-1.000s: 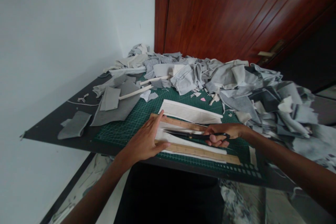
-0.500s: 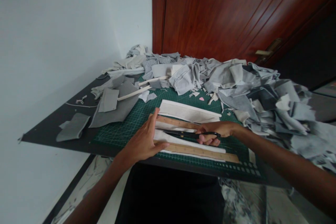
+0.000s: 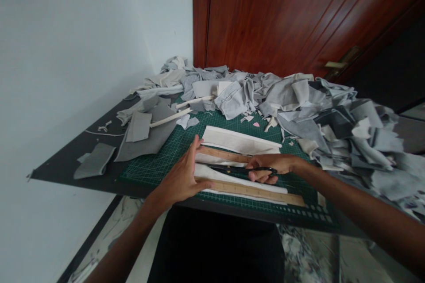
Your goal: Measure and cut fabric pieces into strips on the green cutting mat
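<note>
My right hand (image 3: 268,166) grips a pair of black scissors (image 3: 236,170), whose blades point left between two pieces of off-white cloth. My left hand (image 3: 179,177) is spread over the left ends of the cloth, its thumb resting on the nearer wooden ruler (image 3: 255,189). That ruler lies along the near cloth strip (image 3: 207,171). A second wooden ruler (image 3: 222,154) lies on the farther cloth (image 3: 244,139), partly covered by my right hand. The blade tips are close to my left palm; whether they touch cloth I cannot tell.
A green cutting mat (image 3: 149,169) lies on the dark tabletop (image 3: 63,166). Heaped grey and white fabric scraps (image 3: 295,93) line the back and right. Folded grey pieces (image 3: 94,161) lie at left. A white wall (image 3: 83,44) and a brown door (image 3: 265,17) stand behind.
The scissors and my right hand have shifted very slightly to the left. My left hand keeps its place on the cloth and ruler.
</note>
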